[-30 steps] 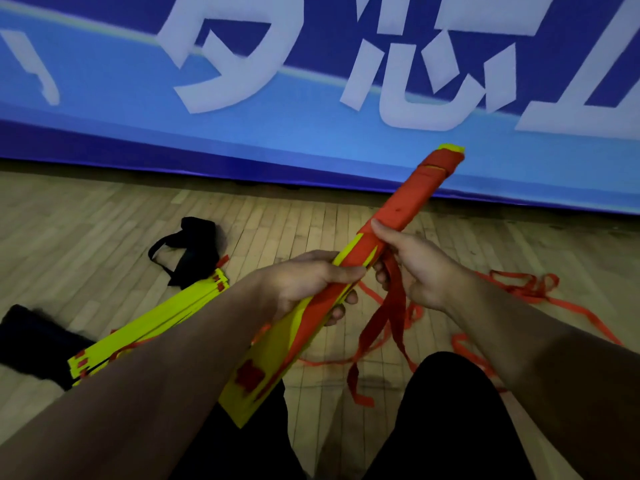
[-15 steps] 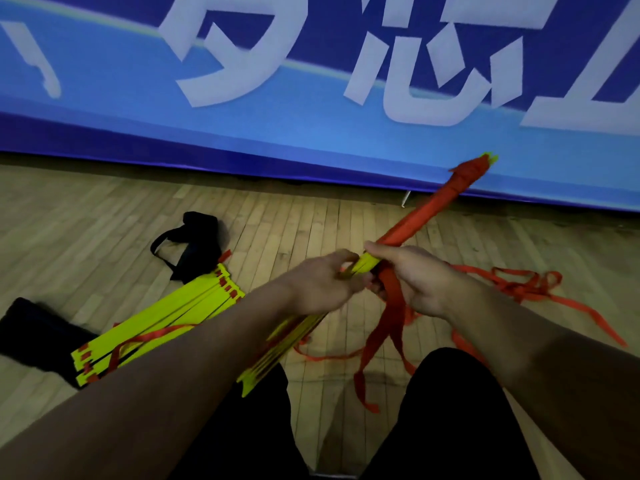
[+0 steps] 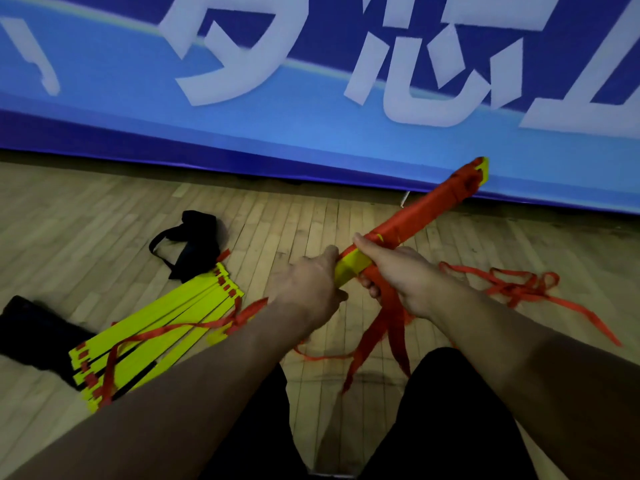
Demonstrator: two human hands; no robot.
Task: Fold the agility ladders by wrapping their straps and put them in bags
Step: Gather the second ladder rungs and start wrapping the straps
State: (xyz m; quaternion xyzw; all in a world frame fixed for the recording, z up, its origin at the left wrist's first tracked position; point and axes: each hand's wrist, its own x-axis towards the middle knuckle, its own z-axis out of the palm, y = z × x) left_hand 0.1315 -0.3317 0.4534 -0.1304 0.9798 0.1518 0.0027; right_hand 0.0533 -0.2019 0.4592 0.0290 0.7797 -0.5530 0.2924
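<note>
So the big blue banner (image 3: pixel 311 133) is running along the back wall with huge white characters on it, but they're cropped at the top of the view and I can't really read them; no brand or label is showing on any of the gear either. The person is sitting on the wooden gym floor (image 3: pixel 86 220) with legs in black shorts (image 3: pixel 450 410) spread out, holding a folded agility ladder bundle (image 3: pixel 415 220) up in the air, angled up and to the right toward the banner's bottom edge. The far half of the bundle is already sitting wrapped in red strap (image 3: pixel 388 323), the near bit is still showing bare yellow. The left hand (image 3: pixel 308 282) is curling around the yellow lower part, and the right hand (image 3: pixel 398 271) is gripping the bundle just beside it, with loose strap ends hanging down from under it between the knees. More red strap is lying tangled on the floor off to the right. A second ladder (image 3: pixel 156 334), unwrapped yellow rungs fanned a little, is lying on the floor to the left, with a black bag (image 3: pixel 194 244) just past its far end and another black bag (image 3: pixel 31 334) at the left edge. Bare floor is stretching out ahead up to the banner.
</note>
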